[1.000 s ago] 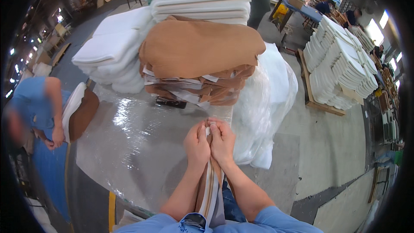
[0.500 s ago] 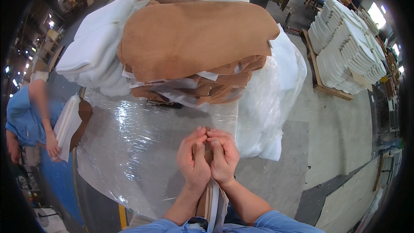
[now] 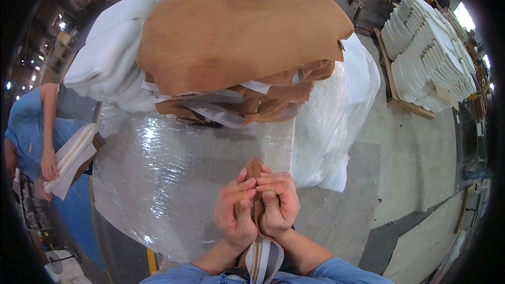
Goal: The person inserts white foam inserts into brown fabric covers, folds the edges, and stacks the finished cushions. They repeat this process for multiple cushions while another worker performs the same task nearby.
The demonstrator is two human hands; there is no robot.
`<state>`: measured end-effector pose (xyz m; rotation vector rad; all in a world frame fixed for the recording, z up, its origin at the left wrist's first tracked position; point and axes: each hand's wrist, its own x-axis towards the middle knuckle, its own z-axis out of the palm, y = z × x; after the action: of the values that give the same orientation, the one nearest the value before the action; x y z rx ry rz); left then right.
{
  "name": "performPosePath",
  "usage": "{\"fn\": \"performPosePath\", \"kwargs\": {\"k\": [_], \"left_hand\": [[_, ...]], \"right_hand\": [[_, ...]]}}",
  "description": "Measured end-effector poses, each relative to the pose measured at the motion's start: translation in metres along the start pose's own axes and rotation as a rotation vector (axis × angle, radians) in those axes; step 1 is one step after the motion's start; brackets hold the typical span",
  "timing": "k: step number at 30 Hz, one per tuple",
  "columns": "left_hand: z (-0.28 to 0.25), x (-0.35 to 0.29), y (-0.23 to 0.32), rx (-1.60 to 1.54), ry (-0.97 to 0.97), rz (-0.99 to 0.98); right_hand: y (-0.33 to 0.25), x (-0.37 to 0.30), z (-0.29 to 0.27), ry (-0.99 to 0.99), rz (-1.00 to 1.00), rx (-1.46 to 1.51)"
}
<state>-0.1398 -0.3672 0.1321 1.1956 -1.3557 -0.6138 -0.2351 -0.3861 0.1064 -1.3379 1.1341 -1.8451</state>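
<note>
Close to my body, in the lower middle of the view, a narrow brown fabric piece [image 3: 254, 168] runs between my hands, its tip showing beyond my fingertips. Its lower part shows white and grey layers at the edge and hangs down toward my lap. My left hand [image 3: 234, 213] grips its left side with bent fingers. From the right, my right hand [image 3: 278, 205] pinches the same piece, fingertips nearly touching those of the left. Ahead of them lies a stack of brown fabric pieces [image 3: 242, 37], with white and grey edges sticking out beneath the top sheet.
The stack rests on a table under shiny clear plastic film [image 3: 163, 173]. White padded pieces [image 3: 113, 47] lie left and behind; film-wrapped white padding [image 3: 329, 126] hangs at the right. A co-worker [image 3: 31, 131] at left holds a white-and-brown pad [image 3: 73, 155]. A loaded wooden pallet [image 3: 394, 81] stands far right.
My fingers have opened out slightly along the brown piece, and more of its tip now shows. The co-worker's pad has tilted a little. The view has shifted slightly.
</note>
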Motion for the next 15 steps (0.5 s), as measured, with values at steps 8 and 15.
{"fn": "performPosePath", "kwargs": {"k": [8,15], "left_hand": [[-0.012,0.001,0.015,0.027,-0.027,0.039],[-0.022,0.002,-0.001,0.066,-0.144,-0.014]], "right_hand": [[-0.009,-0.005,-0.005,-0.102,0.011,-0.034],[0.036,0.095,-0.020,-0.312,0.655,0.525]]}}
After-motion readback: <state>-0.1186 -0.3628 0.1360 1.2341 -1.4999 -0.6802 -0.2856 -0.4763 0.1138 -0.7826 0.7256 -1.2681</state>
